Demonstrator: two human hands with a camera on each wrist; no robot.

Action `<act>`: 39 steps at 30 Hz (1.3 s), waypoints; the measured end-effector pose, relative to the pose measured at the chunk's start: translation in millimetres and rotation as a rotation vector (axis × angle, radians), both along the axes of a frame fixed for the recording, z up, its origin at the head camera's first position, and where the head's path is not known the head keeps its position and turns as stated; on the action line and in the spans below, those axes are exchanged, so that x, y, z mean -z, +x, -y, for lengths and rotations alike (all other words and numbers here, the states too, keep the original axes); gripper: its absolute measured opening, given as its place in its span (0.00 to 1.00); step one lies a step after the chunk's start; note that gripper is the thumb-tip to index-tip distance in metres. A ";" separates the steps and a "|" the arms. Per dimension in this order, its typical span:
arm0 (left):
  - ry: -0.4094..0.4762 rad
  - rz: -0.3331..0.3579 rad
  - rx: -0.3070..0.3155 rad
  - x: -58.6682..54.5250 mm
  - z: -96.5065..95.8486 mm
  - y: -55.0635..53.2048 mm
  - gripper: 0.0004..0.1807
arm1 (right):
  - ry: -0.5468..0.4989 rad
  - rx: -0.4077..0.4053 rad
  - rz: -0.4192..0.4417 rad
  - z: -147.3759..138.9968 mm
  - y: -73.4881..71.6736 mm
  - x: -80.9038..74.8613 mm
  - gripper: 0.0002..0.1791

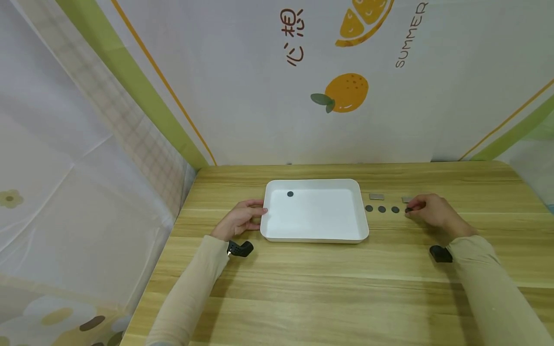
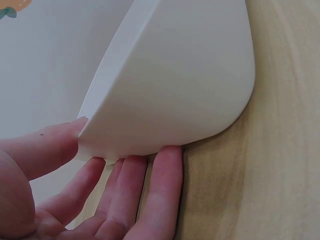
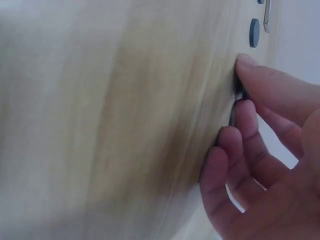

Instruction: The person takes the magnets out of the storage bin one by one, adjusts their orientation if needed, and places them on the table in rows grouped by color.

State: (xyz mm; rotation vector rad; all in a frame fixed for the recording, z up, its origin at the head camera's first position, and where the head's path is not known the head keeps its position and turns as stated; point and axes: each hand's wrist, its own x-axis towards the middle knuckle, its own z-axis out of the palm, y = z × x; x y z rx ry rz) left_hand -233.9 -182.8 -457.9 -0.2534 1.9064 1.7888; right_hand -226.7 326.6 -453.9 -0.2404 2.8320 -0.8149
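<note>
A shallow white tray (image 1: 320, 218) lies on the table, with one small dark round disc (image 1: 290, 194) inside near its far left. My left hand (image 1: 239, 218) holds the tray's left side; in the left wrist view the thumb is at the rim and the fingers (image 2: 167, 175) touch the outer wall. Right of the tray, dark discs (image 1: 382, 209) lie in a row. At the row's right end my right hand (image 1: 433, 211) pinches another dark disc (image 1: 409, 210) at the tabletop, mostly hidden by the thumb and fingers in the right wrist view.
Behind the row lie two flat grey rectangular pieces, a left one (image 1: 376, 197) and a right one (image 1: 406, 199) partly covered by my right hand. The wooden table (image 1: 320, 288) ends at the back against a printed white curtain (image 1: 259, 110). Another curtain hangs at the left.
</note>
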 end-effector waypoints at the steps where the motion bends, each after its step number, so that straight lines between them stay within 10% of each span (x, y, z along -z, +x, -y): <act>1: 0.000 0.000 0.000 0.1 0.0 0.0 0.29 | -0.001 0.000 0.003 0.2 0.2 -1.1 0.17; 39: -0.006 0.002 0.003 0.6 1.2 -1.3 0.28 | -0.033 0.012 0.038 -0.1 3.3 -5.8 0.20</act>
